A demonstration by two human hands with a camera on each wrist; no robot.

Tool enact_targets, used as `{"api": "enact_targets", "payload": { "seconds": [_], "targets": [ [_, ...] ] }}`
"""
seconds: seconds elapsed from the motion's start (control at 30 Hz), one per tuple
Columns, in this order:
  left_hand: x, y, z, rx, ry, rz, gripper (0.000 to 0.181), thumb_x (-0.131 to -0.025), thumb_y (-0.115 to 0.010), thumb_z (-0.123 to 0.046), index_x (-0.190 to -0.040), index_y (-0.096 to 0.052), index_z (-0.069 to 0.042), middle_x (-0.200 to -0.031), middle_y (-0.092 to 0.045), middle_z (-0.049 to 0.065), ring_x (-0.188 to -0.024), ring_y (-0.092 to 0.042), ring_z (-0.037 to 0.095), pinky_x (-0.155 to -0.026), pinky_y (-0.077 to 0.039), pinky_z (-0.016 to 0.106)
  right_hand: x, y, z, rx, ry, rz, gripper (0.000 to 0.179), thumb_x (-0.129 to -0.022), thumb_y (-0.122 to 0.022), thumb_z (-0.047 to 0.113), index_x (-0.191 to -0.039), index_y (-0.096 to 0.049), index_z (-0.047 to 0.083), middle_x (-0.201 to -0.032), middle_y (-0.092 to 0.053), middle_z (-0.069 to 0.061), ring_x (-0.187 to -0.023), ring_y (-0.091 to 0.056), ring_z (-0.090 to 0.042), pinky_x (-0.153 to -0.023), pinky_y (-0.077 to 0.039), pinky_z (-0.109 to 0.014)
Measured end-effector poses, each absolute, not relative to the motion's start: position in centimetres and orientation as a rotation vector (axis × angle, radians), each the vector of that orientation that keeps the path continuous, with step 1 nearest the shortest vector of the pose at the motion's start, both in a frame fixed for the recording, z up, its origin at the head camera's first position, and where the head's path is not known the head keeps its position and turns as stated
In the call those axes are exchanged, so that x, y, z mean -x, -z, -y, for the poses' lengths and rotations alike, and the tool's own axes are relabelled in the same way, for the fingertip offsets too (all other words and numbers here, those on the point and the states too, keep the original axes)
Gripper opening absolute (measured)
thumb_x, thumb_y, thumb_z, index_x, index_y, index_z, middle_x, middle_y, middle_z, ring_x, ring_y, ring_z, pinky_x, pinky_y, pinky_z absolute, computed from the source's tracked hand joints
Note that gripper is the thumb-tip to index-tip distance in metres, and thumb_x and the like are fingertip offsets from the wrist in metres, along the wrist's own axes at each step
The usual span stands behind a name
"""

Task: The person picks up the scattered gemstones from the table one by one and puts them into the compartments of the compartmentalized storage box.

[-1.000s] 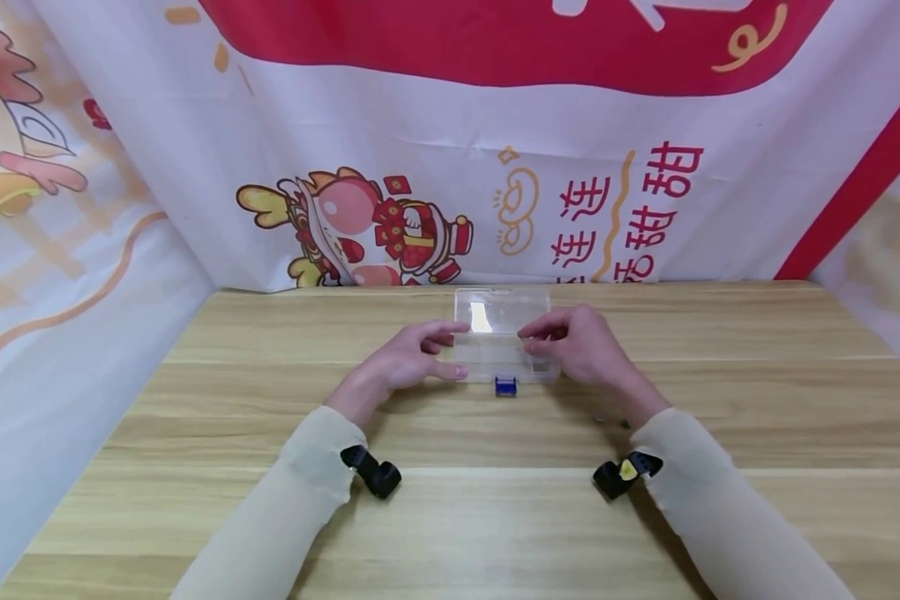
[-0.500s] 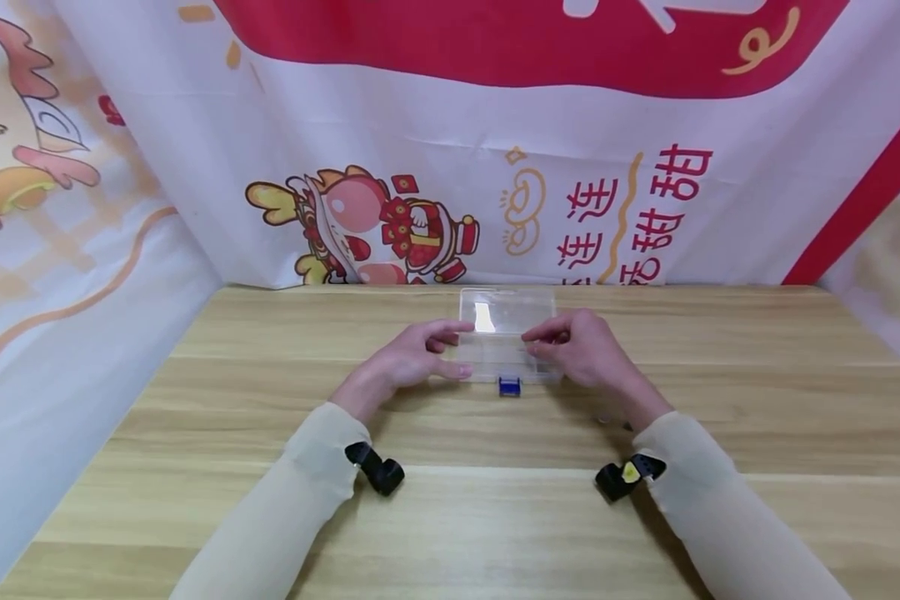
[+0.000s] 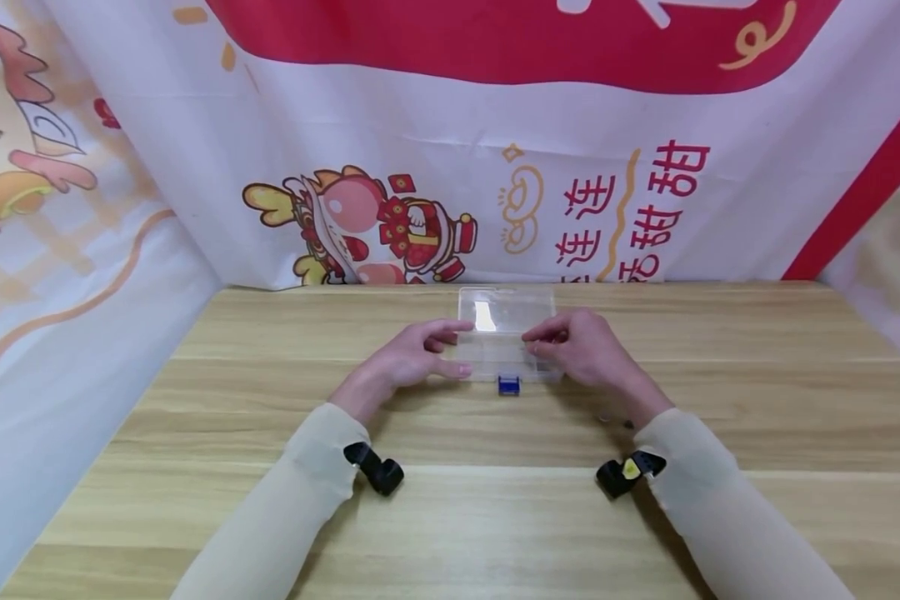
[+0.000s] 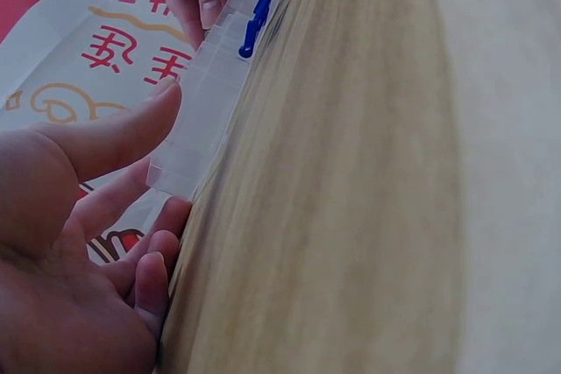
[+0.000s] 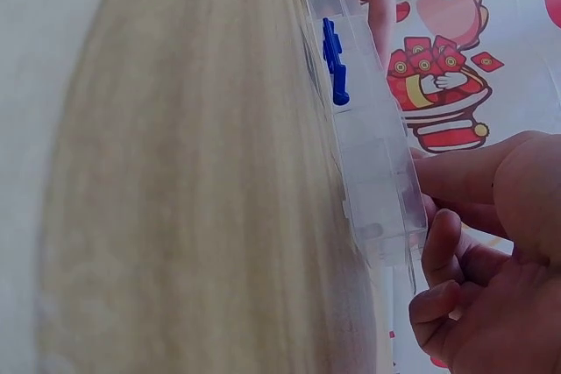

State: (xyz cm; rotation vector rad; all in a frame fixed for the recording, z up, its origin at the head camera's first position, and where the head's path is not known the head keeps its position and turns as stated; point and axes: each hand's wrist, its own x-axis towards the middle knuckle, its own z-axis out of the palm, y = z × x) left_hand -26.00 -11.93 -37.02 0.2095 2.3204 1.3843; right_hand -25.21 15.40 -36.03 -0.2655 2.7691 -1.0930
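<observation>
A clear plastic compartment box (image 3: 495, 360) lies on the table with its lid tipped back. My left hand (image 3: 408, 357) holds its left end, thumb at the front corner and fingers behind, as the left wrist view (image 4: 79, 216) of this hand also shows. My right hand (image 3: 585, 346) reaches over the right compartments, index finger and thumb close together at the box. Whatever may be between those fingertips is hidden. In the right wrist view, several fingers of the right hand (image 5: 500, 243) are curled beside the box's end. A blue latch (image 3: 508, 385) hangs at the box's front edge.
Two tiny items, one clear (image 3: 603, 418) and one dark (image 3: 628, 425), lie on the wooden table (image 3: 480, 517) by the right wrist. Behind the table's far edge hangs a printed cloth (image 3: 390, 125).
The right fingertips have shifted very slightly at the box, and a dark speck seen at them earlier is no longer visible. The left hand and the box stay put.
</observation>
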Motion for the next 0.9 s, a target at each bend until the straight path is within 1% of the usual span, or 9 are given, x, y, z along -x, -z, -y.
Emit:
{"api": "enact_targets", "payload": {
  "seconds": [0.27,0.6,0.9],
  "targets": [
    [26.00,37.08,11.99,-0.201,-1.391,-2.313,0.064,-0.091,-0.085,-0.024,-0.148,-0.061,-0.040,-0.153,-0.053,0.003,-0.133,-0.045,0.028,-0.116,-0.038,0.049,25.15,35.67,-15.34,0.248,1.078,-2.758,0.021,-0.101,-0.073,0.018,-0.121,-0.080,0.017,-0.114,-0.072,-0.008,-0.096,-0.057,-0.023,-0.077,-0.049,-0.031],
    [26.10,36.99,11.93,-0.214,-1.410,-2.308,0.064,-0.092,-0.085,-0.022,-0.149,-0.061,-0.037,-0.151,-0.054,0.004,-0.132,-0.045,0.028,-0.115,-0.038,0.047,25.31,35.63,-15.43,0.247,1.067,-2.765,0.021,-0.101,-0.073,0.019,-0.121,-0.080,0.017,-0.114,-0.072,-0.008,-0.097,-0.058,-0.023,-0.078,-0.050,-0.032],
    [26.09,37.03,11.90,-0.206,-1.410,-2.310,0.064,-0.091,-0.085,-0.022,-0.148,-0.061,-0.037,-0.150,-0.055,0.003,-0.131,-0.046,0.028,-0.115,-0.038,0.047,25.17,35.46,-15.48,0.249,1.066,-2.759,0.021,-0.101,-0.073,0.018,-0.121,-0.080,0.016,-0.114,-0.072,-0.009,-0.097,-0.058,-0.023,-0.077,-0.050,-0.032]
  ]
}}
